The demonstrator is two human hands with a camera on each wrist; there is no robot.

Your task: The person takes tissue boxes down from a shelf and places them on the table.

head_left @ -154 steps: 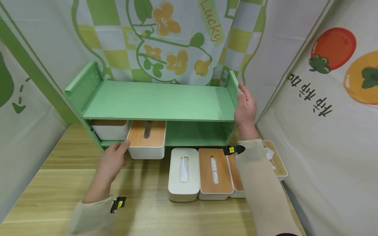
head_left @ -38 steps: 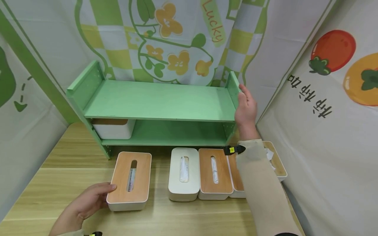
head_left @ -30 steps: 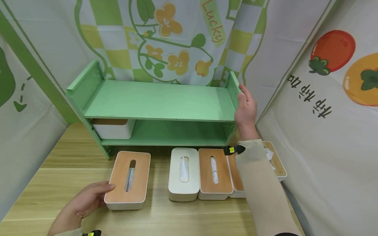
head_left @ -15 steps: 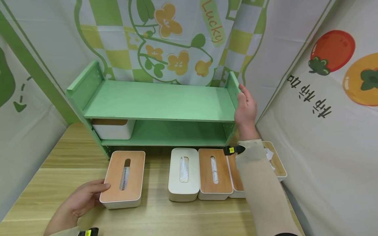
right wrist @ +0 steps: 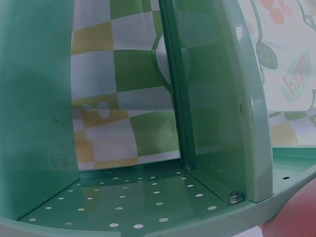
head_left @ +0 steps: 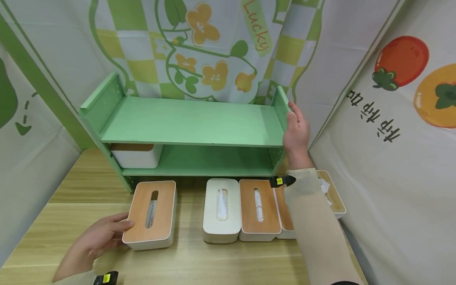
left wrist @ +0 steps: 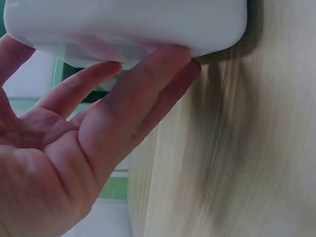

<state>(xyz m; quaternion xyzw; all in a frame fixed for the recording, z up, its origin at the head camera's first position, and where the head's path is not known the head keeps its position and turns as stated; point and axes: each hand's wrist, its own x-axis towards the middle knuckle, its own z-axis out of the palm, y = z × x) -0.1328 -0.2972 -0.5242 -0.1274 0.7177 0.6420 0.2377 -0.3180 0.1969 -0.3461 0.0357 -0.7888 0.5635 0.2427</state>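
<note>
My left hand (head_left: pixel 103 235) holds a white tissue box (head_left: pixel 151 209) with a wood-look lid by its near left corner, in front of the green shelf (head_left: pixel 196 120). The thumb lies on the lid's edge, and the other fingers meet the white side. In the left wrist view the fingertips (left wrist: pixel 180 52) touch the lower part of the white wall, close over the table. My right hand (head_left: pixel 297 132) rests with extended fingers against the shelf's right side panel. In the right wrist view, only a piece of that hand shows beyond the perforated panel (right wrist: pixel 113 200).
Another wood-lidded tissue box (head_left: pixel 137 156) stands at the left of the lower shelf. On the table (head_left: pixel 199 261), a cream tissue box (head_left: pixel 221 225) adjoins a wood-lidded one (head_left: pixel 260 227). Another is partly behind the right sleeve. An open bin with paper (head_left: pixel 331 188) stands far right.
Since the earliest frame, my left hand has drawn the tissue box off the lower shelf towards me, then shifted it slightly left. My right hand keeps its place at the panel.
</note>
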